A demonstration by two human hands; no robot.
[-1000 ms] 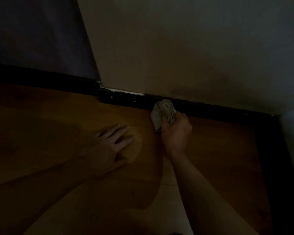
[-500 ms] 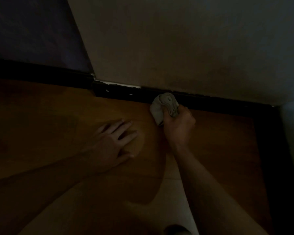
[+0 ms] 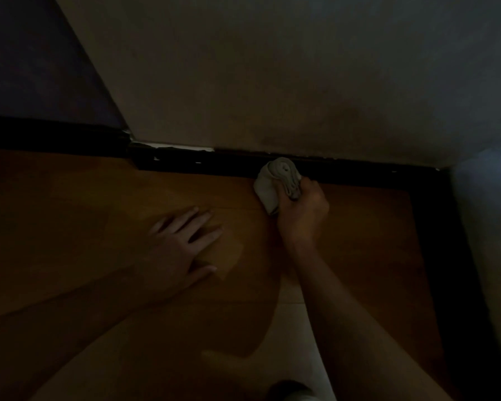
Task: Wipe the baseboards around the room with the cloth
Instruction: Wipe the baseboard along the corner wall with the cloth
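at the foot of the pale wall (image 3: 301,82): right hand (image 3: 302,208) grips a bunched grey cloth (image 3: 275,183), fingers curled round it, cloth pressed against the dark baseboard (image 3: 214,164). left hand (image 3: 180,247) lies flat on the wooden floor (image 3: 70,212), fingers straight and spread, holding nothing. lighting dim.

A pale grey cloth (image 3: 275,180) is seen against a black baseboard (image 3: 359,172). The floor (image 3: 99,198) is shown in orange-brown wood tone, the wall (image 3: 272,82) in dull off-white.
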